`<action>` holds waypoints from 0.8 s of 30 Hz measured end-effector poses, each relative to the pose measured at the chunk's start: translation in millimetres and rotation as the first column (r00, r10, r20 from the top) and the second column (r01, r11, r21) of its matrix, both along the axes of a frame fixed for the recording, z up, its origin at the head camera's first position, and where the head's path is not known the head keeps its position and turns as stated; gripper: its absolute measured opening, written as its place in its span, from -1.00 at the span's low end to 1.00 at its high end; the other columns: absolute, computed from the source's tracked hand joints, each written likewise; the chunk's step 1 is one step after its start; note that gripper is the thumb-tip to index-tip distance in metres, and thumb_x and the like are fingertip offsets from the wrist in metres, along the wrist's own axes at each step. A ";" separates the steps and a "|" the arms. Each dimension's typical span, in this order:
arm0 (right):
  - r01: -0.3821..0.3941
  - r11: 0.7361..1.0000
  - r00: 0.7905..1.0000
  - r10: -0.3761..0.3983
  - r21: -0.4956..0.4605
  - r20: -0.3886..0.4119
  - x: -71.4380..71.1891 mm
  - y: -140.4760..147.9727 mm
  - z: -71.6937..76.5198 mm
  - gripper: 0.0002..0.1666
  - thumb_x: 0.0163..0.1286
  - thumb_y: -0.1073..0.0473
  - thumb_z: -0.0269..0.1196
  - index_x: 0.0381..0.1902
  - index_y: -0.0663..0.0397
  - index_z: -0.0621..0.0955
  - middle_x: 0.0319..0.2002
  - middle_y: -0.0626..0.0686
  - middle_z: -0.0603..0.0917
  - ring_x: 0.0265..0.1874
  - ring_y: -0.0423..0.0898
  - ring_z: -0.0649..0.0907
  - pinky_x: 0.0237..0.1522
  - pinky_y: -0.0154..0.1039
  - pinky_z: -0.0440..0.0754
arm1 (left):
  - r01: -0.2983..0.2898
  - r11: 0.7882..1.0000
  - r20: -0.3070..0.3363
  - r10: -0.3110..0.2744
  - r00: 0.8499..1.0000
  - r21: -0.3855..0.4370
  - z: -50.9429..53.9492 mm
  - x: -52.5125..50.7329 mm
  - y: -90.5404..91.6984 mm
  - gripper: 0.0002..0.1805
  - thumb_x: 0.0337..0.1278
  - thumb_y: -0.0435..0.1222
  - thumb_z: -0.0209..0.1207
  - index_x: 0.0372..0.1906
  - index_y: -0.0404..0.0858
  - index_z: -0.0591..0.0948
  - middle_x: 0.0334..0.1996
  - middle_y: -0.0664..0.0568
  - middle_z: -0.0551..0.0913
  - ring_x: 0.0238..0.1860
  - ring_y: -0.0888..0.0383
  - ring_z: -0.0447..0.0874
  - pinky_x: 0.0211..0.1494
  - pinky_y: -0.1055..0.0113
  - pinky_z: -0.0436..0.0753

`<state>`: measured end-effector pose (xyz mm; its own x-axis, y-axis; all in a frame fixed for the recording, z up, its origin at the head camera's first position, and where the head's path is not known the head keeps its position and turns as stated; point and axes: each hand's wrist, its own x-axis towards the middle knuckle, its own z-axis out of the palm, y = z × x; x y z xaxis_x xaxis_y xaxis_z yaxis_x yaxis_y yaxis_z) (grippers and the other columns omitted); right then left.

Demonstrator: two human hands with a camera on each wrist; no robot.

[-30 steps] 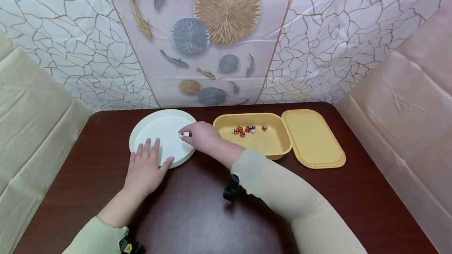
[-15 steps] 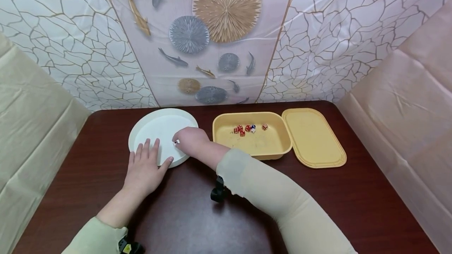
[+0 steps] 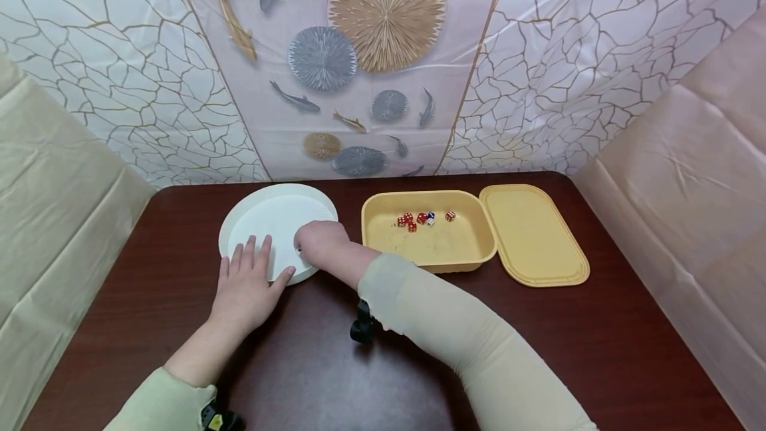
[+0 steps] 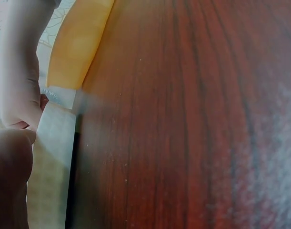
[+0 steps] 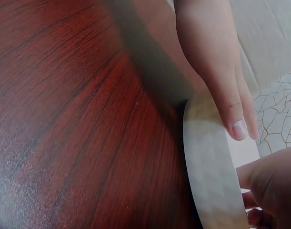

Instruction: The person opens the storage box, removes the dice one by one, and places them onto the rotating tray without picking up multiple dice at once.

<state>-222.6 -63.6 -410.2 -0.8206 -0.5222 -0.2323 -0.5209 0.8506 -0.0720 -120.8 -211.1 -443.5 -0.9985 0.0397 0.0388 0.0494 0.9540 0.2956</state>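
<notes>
The right hand (image 3: 323, 243) has shifted nearer the left (image 3: 245, 290), over the white tray (image 3: 287, 207).

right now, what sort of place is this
Probably a tabletop workspace screened off on purpose: a dark table, a patterned sheet behind it, and a plain sheet on either side.

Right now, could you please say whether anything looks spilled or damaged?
Nothing looks spilled: the red dice lie inside the yellow box, and the white tray looks intact. The one oddity is faint dark marks on the box's floor, against otherwise plain yellow; I cannot tell whether they are dirt or scuffs.
</notes>
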 end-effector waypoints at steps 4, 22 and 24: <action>-0.013 1.000 1.000 0.013 -0.001 -0.005 0.0 1.1 0.1 -0.78 0.41 0.12 0.20 -0.18 -0.36 0.73 -0.21 -0.22 0.68 -0.29 -0.22 0.56 -0.23 -0.27 0.57 | -0.001 1.000 0.001 0.001 1.000 -0.005 -0.4 0.0 0.0 -0.12 0.44 0.20 -0.12 0.57 -0.30 0.03 0.50 -0.41 -0.01 0.49 -0.40 -0.13 0.46 -0.31 -0.18; 0.023 0.957 0.999 -0.008 -0.288 0.050 -5.5 40.4 29.5 -0.61 0.42 -0.08 0.26 0.18 -0.29 0.66 0.02 -0.20 0.70 0.02 -0.21 0.63 0.00 -0.29 0.57 | -0.003 1.000 0.003 0.003 1.000 0.001 -0.2 0.0 0.4 -0.09 0.42 0.25 -0.17 0.57 -0.30 0.02 0.50 -0.42 -0.02 0.48 -0.41 -0.13 0.45 -0.33 -0.19; 0.035 0.941 0.999 -0.020 -0.336 0.048 -6.9 51.5 34.4 -0.61 0.42 -0.06 0.26 0.18 -0.25 0.66 -0.10 -0.17 0.71 -0.12 -0.23 0.63 -0.10 -0.32 0.57 | -0.001 1.000 0.005 0.001 1.000 0.001 0.2 -0.2 0.9 -0.08 0.42 0.27 -0.20 0.57 -0.30 0.01 0.50 -0.43 -0.02 0.48 -0.41 -0.13 0.45 -0.33 -0.18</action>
<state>-229.5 -12.1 -375.8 -0.8289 -0.5534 -0.0820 -0.4877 0.7866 -0.3788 -121.0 -210.1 -443.3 -0.9987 0.0387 0.0336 0.0469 0.9539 0.2964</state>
